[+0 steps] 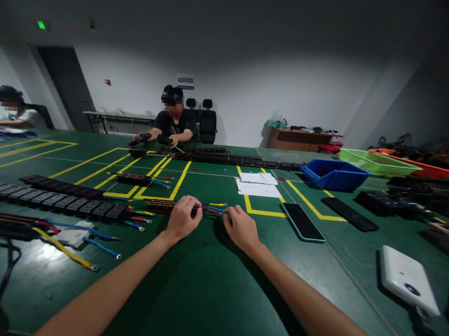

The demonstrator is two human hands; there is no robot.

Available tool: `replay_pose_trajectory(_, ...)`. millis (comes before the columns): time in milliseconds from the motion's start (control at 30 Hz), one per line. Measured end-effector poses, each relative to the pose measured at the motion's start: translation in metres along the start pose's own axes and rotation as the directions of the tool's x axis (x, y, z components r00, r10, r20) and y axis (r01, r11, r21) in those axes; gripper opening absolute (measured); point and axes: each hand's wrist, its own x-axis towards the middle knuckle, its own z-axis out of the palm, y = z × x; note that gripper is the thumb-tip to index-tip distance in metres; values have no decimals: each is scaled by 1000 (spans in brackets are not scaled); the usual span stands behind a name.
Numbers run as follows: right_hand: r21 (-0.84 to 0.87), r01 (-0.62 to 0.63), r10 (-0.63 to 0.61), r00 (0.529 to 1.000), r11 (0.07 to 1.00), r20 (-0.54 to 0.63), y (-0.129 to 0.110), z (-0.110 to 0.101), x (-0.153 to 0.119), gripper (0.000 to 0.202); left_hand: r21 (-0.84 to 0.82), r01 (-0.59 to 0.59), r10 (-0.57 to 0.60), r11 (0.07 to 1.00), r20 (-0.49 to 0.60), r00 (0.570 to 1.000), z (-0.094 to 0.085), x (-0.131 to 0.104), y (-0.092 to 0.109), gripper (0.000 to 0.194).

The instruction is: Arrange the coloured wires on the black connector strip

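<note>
My left hand is closed over the right end of a black wired strip lying on the green table. From under its fingers run short coloured wires, yellow, blue and red, tipped with ring terminals. My right hand is at the tips of these wires, its fingers bent and pressed together on a wire end; the exact grip is partly hidden. Left of my hands lie a long row of black blocks and a nearer black strip, whose blue and yellow wires end in ring terminals.
Right of me lie a phone, a dark slab and a white power bank with a cable. Behind are paper sheets, a blue bin and a green tray. A co-worker handles dark parts across the table.
</note>
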Motion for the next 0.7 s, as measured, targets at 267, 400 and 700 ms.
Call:
replay_pose_trajectory(267, 1, 8, -8, 1000, 1000, -17, 1, 3, 0, 24, -7, -39, 39, 999, 11, 999, 1, 0, 2, 8)
replay_pose_trajectory(400, -2, 6, -6, 1000, 1000, -15, 1, 2, 0, 23, -25, -42, 43, 999, 30, 999, 0, 0, 3, 9)
replay_pose_trajectory(700, -7, 2, -2, 1000, 1000, -4, 1, 2, 1, 23, -23, -86, 87, 996, 38, 996, 2, -1, 1, 11)
